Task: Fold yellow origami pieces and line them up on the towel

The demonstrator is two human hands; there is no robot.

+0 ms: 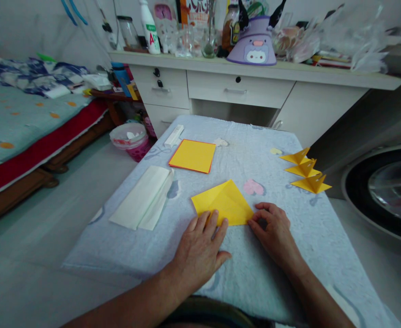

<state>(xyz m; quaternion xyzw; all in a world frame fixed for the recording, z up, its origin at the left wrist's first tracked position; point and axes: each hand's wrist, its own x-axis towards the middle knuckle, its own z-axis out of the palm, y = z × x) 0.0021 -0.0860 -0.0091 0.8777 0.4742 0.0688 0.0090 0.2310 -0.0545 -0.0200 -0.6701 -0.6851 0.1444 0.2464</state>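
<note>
A folded sheet of yellow origami paper (230, 200) lies on the cloth-covered table in front of me, with creases across it. My left hand (200, 241) rests flat on its near left edge, fingers spread. At the right corner of the sheet, my right hand (271, 230) pinches the paper between thumb and index finger. Beyond it lies a square stack of yellow paper (194, 156) with an orange-red edge showing. Three folded yellow paper figures (311, 183) with pointed wings stand in a row near the table's right edge.
A folded white tissue (142, 198) lies left of my hands, and a small white box (174, 135) sits behind it. The table's cloth (241, 264) is pale blue. Behind stands a white desk (237, 89) with bottles and a purple hat. A bin (132, 139) is on the floor.
</note>
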